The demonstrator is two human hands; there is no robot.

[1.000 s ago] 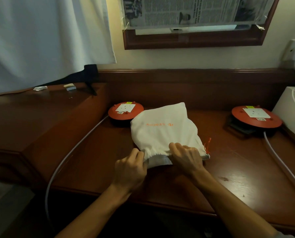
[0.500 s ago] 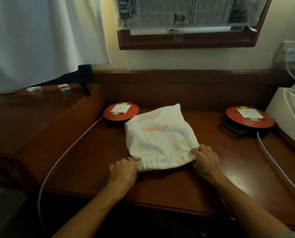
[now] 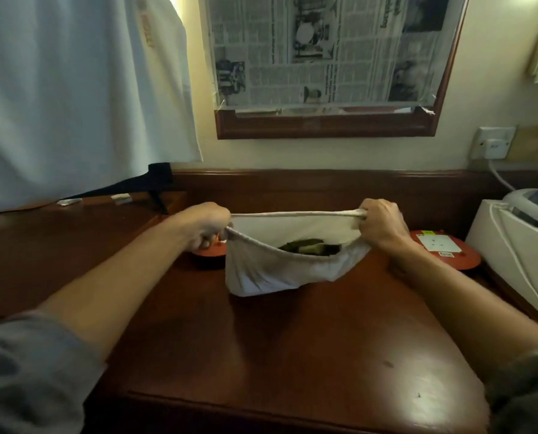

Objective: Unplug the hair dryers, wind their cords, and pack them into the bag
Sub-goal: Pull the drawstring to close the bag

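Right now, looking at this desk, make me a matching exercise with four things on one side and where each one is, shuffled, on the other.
Things:
1. white bag
2. newspaper
3. wall socket
4. orange disc

Places:
A. on the wall at the far right, with a plug in it
B. taped over the wooden frame
C. held open above the desk by both hands
D. flat on the desk by the right wrist

Pairs: 1-C, 2-B, 3-A, 4-D

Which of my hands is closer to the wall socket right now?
Your right hand. It grips the right end of the bag mouth, below and left of the wall socket. Your left hand holds the opposite end, much farther left.
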